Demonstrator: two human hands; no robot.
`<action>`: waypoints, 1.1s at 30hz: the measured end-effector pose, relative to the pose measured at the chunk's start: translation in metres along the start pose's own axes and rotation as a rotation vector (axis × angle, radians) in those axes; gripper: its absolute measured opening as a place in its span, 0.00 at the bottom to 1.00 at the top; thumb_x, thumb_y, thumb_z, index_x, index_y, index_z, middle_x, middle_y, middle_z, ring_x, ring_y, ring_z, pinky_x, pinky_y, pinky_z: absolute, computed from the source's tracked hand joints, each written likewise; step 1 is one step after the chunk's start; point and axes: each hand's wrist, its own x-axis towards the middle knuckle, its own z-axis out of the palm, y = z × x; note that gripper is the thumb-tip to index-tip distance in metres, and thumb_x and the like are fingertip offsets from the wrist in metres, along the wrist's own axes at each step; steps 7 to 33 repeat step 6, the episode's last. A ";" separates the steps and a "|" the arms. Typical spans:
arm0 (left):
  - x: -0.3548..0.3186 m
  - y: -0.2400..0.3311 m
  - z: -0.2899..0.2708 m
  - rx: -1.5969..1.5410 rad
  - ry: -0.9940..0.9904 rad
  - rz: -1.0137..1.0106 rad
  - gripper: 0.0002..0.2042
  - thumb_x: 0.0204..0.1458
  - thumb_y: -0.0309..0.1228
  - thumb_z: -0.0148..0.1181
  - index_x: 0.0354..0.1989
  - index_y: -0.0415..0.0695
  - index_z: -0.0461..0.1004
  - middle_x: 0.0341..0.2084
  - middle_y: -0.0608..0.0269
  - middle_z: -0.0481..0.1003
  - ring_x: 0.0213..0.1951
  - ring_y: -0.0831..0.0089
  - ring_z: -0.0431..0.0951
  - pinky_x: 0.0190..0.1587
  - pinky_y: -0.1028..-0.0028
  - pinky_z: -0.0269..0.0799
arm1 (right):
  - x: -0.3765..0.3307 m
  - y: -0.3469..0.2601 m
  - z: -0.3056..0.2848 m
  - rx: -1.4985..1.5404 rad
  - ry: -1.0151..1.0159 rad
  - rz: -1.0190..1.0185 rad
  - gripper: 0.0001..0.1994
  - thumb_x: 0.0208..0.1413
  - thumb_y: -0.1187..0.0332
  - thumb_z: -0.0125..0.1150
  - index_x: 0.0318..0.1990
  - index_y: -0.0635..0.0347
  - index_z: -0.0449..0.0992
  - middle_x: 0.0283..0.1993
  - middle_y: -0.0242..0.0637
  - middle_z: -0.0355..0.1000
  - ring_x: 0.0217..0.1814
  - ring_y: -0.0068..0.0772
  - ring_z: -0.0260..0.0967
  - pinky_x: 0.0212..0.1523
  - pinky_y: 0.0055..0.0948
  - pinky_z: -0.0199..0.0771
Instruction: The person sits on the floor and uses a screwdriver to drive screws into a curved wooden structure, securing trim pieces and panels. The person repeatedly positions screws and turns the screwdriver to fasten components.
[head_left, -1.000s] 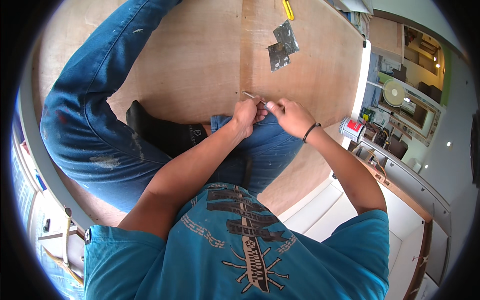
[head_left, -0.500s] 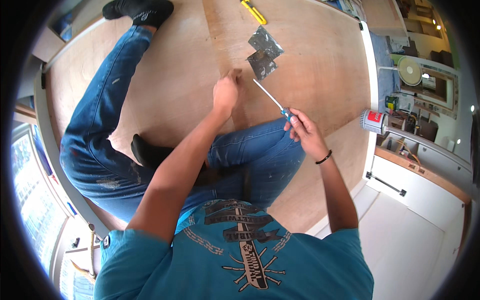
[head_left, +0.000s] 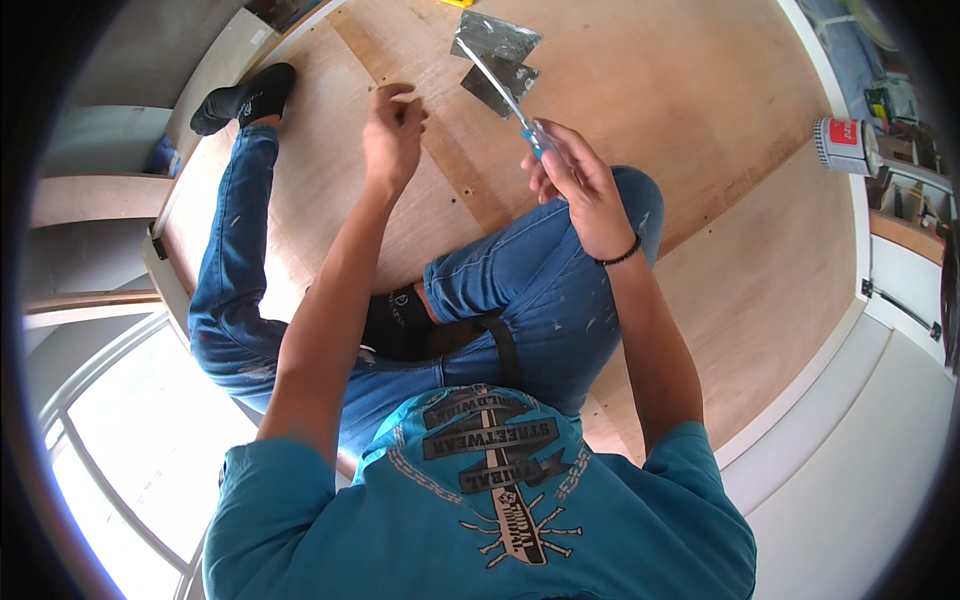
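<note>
I sit on a plywood floor point(head_left: 700, 130) with my legs in blue jeans folded in front of me. My right hand point(head_left: 575, 175) grips the blue handle of a screwdriver point(head_left: 505, 95). Its thin metal shaft points up and away, over two flat grey metal blades point(head_left: 497, 40) lying on the floor. My left hand point(head_left: 393, 135) reaches forward over a darker strip point(head_left: 450, 165) in the plywood. Its fingers are curled and pinched together near the floor. Anything between the fingertips is too small to make out.
A red and white can point(head_left: 838, 145) stands at the right by the floor's edge. White panels point(head_left: 860, 430) run along the lower right. My black shoe point(head_left: 245, 95) lies at the upper left near grey shelves. A bright window point(head_left: 130, 440) is at the lower left.
My hands were together at my knee with the screwdriver. They have since parted. The left hand reached forward to the strip, and the right hand lifted the screwdriver. My view tilted forward.
</note>
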 end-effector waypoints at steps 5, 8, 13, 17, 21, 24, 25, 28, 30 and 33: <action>-0.046 0.016 -0.058 -0.307 0.001 0.025 0.15 0.64 0.26 0.61 0.58 0.35 0.76 0.39 0.58 0.80 0.41 0.73 0.80 0.49 0.74 0.77 | 0.021 0.010 -0.003 0.043 -0.118 -0.019 0.23 0.73 0.64 0.54 0.72 0.56 0.66 0.47 0.30 0.76 0.43 0.19 0.71 0.45 0.22 0.72; -0.053 0.030 -0.066 -0.332 -0.006 0.039 0.19 0.64 0.27 0.62 0.62 0.34 0.74 0.44 0.57 0.79 0.46 0.73 0.80 0.54 0.74 0.76 | 0.024 0.014 -0.003 0.035 -0.138 -0.018 0.23 0.73 0.64 0.54 0.73 0.55 0.65 0.47 0.31 0.76 0.44 0.19 0.71 0.45 0.22 0.72; -0.053 0.030 -0.066 -0.332 -0.006 0.039 0.19 0.64 0.27 0.62 0.62 0.34 0.74 0.44 0.57 0.79 0.46 0.73 0.80 0.54 0.74 0.76 | 0.024 0.014 -0.003 0.035 -0.138 -0.018 0.23 0.73 0.64 0.54 0.73 0.55 0.65 0.47 0.31 0.76 0.44 0.19 0.71 0.45 0.22 0.72; -0.053 0.030 -0.066 -0.332 -0.006 0.039 0.19 0.64 0.27 0.62 0.62 0.34 0.74 0.44 0.57 0.79 0.46 0.73 0.80 0.54 0.74 0.76 | 0.024 0.014 -0.003 0.035 -0.138 -0.018 0.23 0.73 0.64 0.54 0.73 0.55 0.65 0.47 0.31 0.76 0.44 0.19 0.71 0.45 0.22 0.72; -0.053 0.030 -0.066 -0.332 -0.006 0.039 0.19 0.64 0.27 0.62 0.62 0.34 0.74 0.44 0.57 0.79 0.46 0.73 0.80 0.54 0.74 0.76 | 0.024 0.014 -0.003 0.035 -0.138 -0.018 0.23 0.73 0.64 0.54 0.73 0.55 0.65 0.47 0.31 0.76 0.44 0.19 0.71 0.45 0.22 0.72; -0.053 0.030 -0.066 -0.332 -0.006 0.039 0.19 0.64 0.27 0.62 0.62 0.34 0.74 0.44 0.57 0.79 0.46 0.73 0.80 0.54 0.74 0.76 | 0.024 0.014 -0.003 0.035 -0.138 -0.018 0.23 0.73 0.64 0.54 0.73 0.55 0.65 0.47 0.31 0.76 0.44 0.19 0.71 0.45 0.22 0.72; -0.053 0.030 -0.066 -0.332 -0.006 0.039 0.19 0.64 0.27 0.62 0.62 0.34 0.74 0.44 0.57 0.79 0.46 0.73 0.80 0.54 0.74 0.76 | 0.024 0.014 -0.003 0.035 -0.138 -0.018 0.23 0.73 0.64 0.54 0.73 0.55 0.65 0.47 0.31 0.76 0.44 0.19 0.71 0.45 0.22 0.72; -0.053 0.030 -0.066 -0.332 -0.006 0.039 0.19 0.64 0.27 0.62 0.62 0.34 0.74 0.44 0.57 0.79 0.46 0.73 0.80 0.54 0.74 0.76 | 0.024 0.014 -0.003 0.035 -0.138 -0.018 0.23 0.73 0.64 0.54 0.73 0.55 0.65 0.47 0.31 0.76 0.44 0.19 0.71 0.45 0.22 0.72; -0.053 0.030 -0.066 -0.332 -0.006 0.039 0.19 0.64 0.27 0.62 0.62 0.34 0.74 0.44 0.57 0.79 0.46 0.73 0.80 0.54 0.74 0.76 | 0.024 0.014 -0.003 0.035 -0.138 -0.018 0.23 0.73 0.64 0.54 0.73 0.55 0.65 0.47 0.31 0.76 0.44 0.19 0.71 0.45 0.22 0.72; -0.053 0.030 -0.066 -0.332 -0.006 0.039 0.19 0.64 0.27 0.62 0.62 0.34 0.74 0.44 0.57 0.79 0.46 0.73 0.80 0.54 0.74 0.76 | 0.024 0.014 -0.003 0.035 -0.138 -0.018 0.23 0.73 0.64 0.54 0.73 0.55 0.65 0.47 0.31 0.76 0.44 0.19 0.71 0.45 0.22 0.72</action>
